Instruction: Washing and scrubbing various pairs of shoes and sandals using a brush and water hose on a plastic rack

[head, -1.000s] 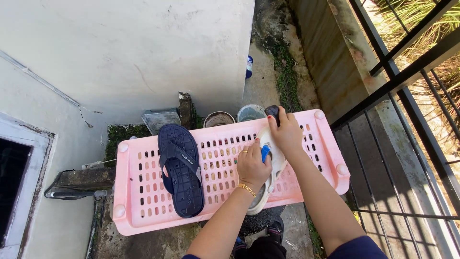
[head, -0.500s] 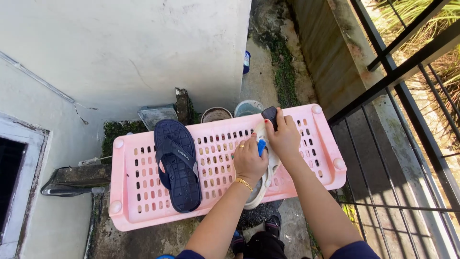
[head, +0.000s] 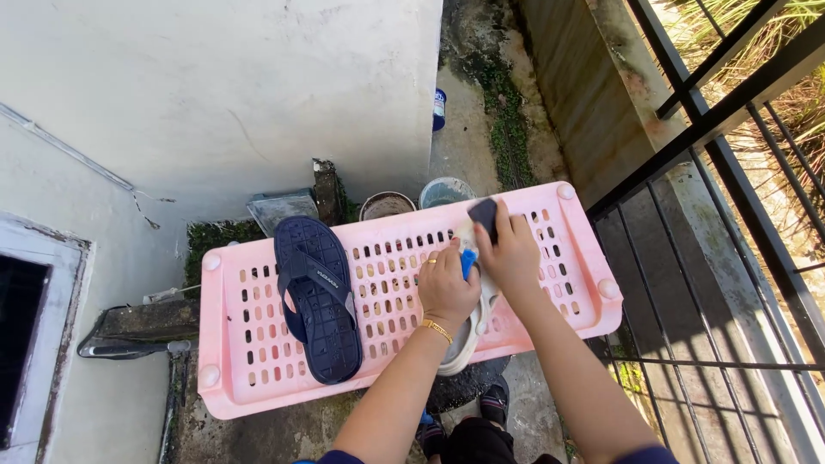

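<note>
White rubber sandal [head: 464,339] with a blue strap lies sole-edge over the near rim of the pink perforated plastic rack [head: 258,378], pinned under the left hand [head: 447,288], which is curled down flat on it, fingers closed over the strap area. Right hand [head: 509,253] is clenched around a dark scrub brush [head: 484,215] pressed at the sandal's far end. Step in hand looks like scrubbing the sandal; the next stroke likely calls for a firm left-hand brace so it does not slide off the rim. Navy blue rubber sandal [head: 318,296] lies flat on the rack, well left. Beyond, two round pots [head: 387,204] by the white wall [head: 223,86].
</note>
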